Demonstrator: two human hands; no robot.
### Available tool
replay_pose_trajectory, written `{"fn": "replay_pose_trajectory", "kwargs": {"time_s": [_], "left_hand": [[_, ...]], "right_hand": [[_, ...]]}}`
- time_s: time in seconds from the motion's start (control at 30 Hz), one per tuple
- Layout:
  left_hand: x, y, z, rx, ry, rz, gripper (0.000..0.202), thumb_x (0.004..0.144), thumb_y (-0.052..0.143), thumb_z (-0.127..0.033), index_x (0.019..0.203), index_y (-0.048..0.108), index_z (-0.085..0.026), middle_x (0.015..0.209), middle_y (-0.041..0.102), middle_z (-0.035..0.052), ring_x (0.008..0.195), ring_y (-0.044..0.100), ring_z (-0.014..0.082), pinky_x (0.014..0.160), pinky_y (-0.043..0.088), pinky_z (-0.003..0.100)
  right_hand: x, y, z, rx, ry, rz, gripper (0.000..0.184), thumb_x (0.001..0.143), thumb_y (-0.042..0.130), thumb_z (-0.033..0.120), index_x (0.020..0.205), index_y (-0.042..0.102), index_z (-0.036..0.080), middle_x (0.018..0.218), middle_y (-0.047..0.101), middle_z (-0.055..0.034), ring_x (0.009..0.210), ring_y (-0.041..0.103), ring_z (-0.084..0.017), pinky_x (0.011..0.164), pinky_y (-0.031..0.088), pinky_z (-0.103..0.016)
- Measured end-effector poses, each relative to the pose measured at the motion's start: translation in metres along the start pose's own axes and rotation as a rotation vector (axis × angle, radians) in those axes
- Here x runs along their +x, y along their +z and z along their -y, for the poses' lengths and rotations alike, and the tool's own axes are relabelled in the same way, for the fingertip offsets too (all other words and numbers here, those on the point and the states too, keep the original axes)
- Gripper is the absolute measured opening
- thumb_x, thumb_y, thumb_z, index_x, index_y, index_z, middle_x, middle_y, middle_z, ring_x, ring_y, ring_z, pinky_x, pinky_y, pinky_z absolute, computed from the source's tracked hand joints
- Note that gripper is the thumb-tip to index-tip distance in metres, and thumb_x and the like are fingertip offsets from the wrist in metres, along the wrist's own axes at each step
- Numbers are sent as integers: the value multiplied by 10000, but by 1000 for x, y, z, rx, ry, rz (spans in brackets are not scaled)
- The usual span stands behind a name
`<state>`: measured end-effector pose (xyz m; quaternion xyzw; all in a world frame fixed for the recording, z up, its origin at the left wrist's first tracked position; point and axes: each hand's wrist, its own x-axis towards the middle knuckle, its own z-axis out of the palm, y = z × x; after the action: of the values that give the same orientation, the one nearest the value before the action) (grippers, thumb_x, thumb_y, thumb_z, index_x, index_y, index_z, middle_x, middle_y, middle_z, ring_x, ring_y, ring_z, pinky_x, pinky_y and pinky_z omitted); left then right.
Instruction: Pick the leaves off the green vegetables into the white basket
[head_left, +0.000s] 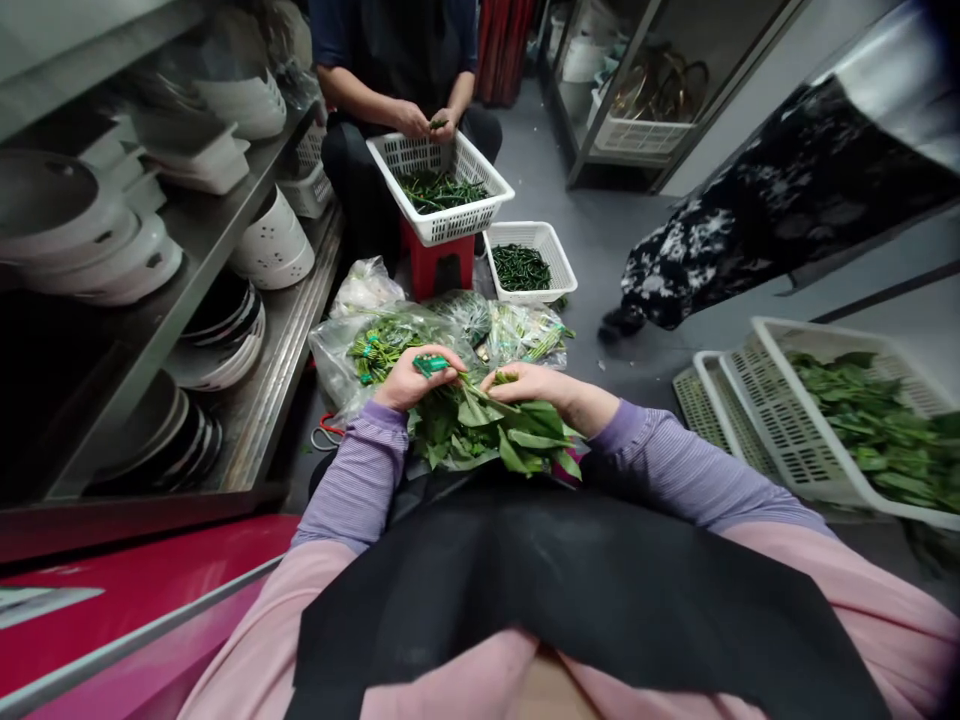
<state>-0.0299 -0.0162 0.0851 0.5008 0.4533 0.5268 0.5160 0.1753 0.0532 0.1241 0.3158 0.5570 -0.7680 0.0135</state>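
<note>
A grey floor (pixel 592 240) runs through the room, and along its left side we see a metal shelf (pixel 281 375) carrying stacked white dishes (pixel 217 165). Just right of it, red-handled scissors (pixel 327 433) lie near clear plastic bags (pixel 330 350) with bundled stems inside. Our left hand (pixel 421 378) is closed around the stem end of a bunch of leafy greens (pixel 480 430), a green band (pixel 430 365) showing at the fingers; the bunch hangs above our lap, between our hands. Beyond it, a co-worker's hands (pixel 429 120) are over a white basket (pixel 457 223) of green pods on a red stool (pixel 442 265). Our right hand (pixel 536 385) pinches the bunch's stems. Past it, a smaller basket (pixel 540 296) of pods sits on the floor, then a person in patterned clothing (pixel 720 240), and at far right a crate (pixel 795 430) of loose leaves.
</note>
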Motion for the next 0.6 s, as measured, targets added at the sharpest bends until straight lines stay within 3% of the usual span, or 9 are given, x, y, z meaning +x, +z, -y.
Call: {"fn": "replay_pose_trajectory", "kwargs": {"time_s": [0.2, 0.37, 0.47, 0.6], "left_hand": [[-3, 0, -11, 130, 41, 0, 357, 633, 731, -454, 763, 686, -124, 745, 659, 88, 662, 610, 156, 664, 469, 272], [-4, 4, -12, 166, 35, 56, 320, 632, 741, -413, 761, 686, -125, 762, 669, 94, 685, 621, 166, 689, 475, 282], [-3, 8, -11, 209, 17, 4, 304, 638, 736, -398, 768, 682, -129, 693, 662, 74, 653, 609, 156, 661, 463, 262], [-1, 13, -9, 289, -2, -102, 260, 613, 749, -358, 707, 646, -138, 625, 639, 44, 586, 572, 138, 613, 440, 245]], "right_hand": [[-6, -13, 8, -198, -67, -36, 292, 633, 718, 300, 857, 609, 147, 695, 602, 43, 593, 524, -71, 625, 426, -214], [-10, -23, 11, -253, 24, 39, 277, 654, 672, 307, 885, 624, 161, 723, 631, 17, 626, 564, -103, 627, 444, -230], [-8, -24, 11, -345, 16, -41, 246, 691, 617, 322, 877, 638, 163, 727, 641, 2, 632, 567, -117, 639, 450, -244], [-1, -19, 10, -714, -110, -175, 183, 727, 526, 275, 798, 655, 167, 745, 643, -8, 683, 556, -134, 697, 429, -258]]}}
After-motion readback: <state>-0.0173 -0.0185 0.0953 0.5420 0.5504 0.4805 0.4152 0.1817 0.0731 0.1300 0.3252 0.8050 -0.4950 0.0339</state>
